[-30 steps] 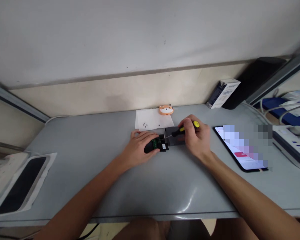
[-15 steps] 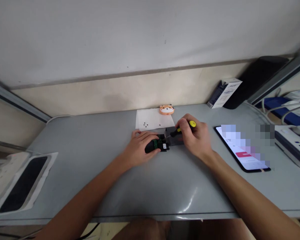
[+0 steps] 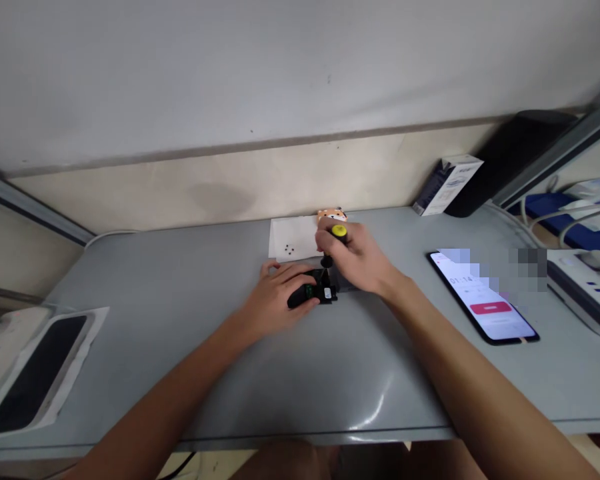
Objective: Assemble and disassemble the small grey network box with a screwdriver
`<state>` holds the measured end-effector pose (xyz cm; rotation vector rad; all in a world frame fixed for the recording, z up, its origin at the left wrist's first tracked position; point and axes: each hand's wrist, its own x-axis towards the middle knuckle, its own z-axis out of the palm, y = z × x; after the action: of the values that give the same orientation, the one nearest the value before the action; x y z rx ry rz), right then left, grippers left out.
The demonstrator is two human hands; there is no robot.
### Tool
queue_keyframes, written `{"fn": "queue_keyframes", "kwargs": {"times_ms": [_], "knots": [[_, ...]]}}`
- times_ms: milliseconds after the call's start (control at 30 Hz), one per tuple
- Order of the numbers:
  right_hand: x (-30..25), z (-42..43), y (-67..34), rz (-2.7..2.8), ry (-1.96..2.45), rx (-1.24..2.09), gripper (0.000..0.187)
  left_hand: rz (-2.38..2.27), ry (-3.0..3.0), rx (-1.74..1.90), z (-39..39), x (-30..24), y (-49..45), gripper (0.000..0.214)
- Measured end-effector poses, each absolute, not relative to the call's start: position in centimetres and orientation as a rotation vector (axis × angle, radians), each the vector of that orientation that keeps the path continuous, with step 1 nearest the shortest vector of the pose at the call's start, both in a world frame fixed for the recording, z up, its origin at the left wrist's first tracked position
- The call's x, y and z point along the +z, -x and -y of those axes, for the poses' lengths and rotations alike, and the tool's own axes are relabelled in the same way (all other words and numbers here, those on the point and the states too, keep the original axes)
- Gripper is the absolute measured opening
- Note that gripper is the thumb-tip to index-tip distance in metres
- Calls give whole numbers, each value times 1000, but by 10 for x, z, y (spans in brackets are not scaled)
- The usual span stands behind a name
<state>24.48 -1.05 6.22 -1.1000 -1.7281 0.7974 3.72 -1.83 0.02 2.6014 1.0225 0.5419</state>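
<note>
A small black device (image 3: 323, 294) lies on the counter (image 3: 240, 387) between the two hands, nearer the left one. Its inside is bare: a green circuit board (image 3: 309, 291) shows beside the left fingers, and a white label (image 3: 327, 292) sits toward the end facing the right hand. The rest of it is dark, and much is covered by fingers.

The left hand (image 3: 280, 293) grips the device from its side, thumb and fingers around it. The right hand (image 3: 353, 253) is closed around a screwdriver (image 3: 339, 231), yellow end up, shaft down at the device; whether the tip touches is too small to tell.

Just beyond the left hand, loose screws (image 3: 289, 250) rest on white paper (image 3: 295, 230), so some unfastening looks done; how much is left cannot be told. Past the right hand sits an orange case (image 3: 332, 214); to its right, a lit phone (image 3: 490, 300).
</note>
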Motion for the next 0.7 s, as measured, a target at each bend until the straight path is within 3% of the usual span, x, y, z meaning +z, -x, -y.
{"fn": "queue_keyframes", "kwargs": {"times_ms": [267,467,700], "knots": [[37,10,-242,1215,660,1269,33,-1000,-2613,515,18,4,-37,21],[44,14,-239,1160,558,1389,48,-1011,-2614,529,18,2,-37,22],[46,15,-244,1075,601,1373,43,-1013,-2621,524,19,1,-38,25]]}}
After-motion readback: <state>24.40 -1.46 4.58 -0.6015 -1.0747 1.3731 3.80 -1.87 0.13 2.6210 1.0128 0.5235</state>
